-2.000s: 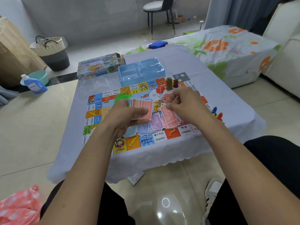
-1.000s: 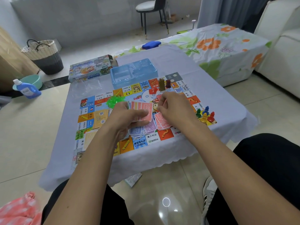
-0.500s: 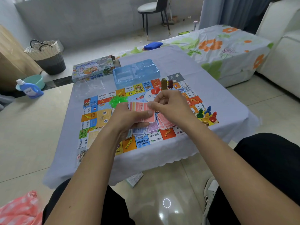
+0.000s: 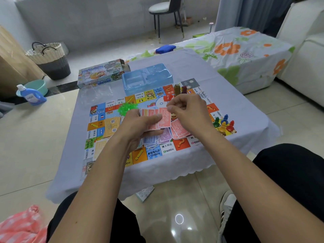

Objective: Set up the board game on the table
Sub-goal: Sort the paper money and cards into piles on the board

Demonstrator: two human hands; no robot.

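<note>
My left hand [image 4: 140, 125] grips a fanned stack of pink play-money notes [image 4: 157, 118], thumb across the face, fingers curled under. My right hand [image 4: 185, 113] pinches the top edge of the rightmost note in that fan between thumb and forefinger, other fingers curled.

Both hands hover over the middle of the game board [image 4: 105, 123], which lies flat on the low table [image 4: 219, 95] (pale lilac cloth, scalloped hem), nearer its front edge. Loose notes lie on the board under my hands: a pink pile [image 4: 178, 130] toward the board's right side, purple notes [image 4: 164, 135] beside it, bluish ones [image 4: 149, 140] toward the front edge.

Coloured pawns [image 4: 223, 123] are clustered at the board's right edge (blue, green, yellow, red). A green spiky plastic piece [image 4: 126, 107] sits on the board just behind my left hand. A few small dark pieces [image 4: 179, 89] stand near the board's back edge, type unclear.

A clear blue plastic tray insert [image 4: 147, 78] sits across the board's back edge. The game box [image 4: 100, 72] is at the table's back left corner. A printed leaflet [image 4: 144, 192] lies on the floor, half under the front hem.

Off the table: a detergent bottle [image 4: 31, 96] and a woven basket [image 4: 50, 58] at left, a chair [image 4: 166, 9] at the back.
</note>
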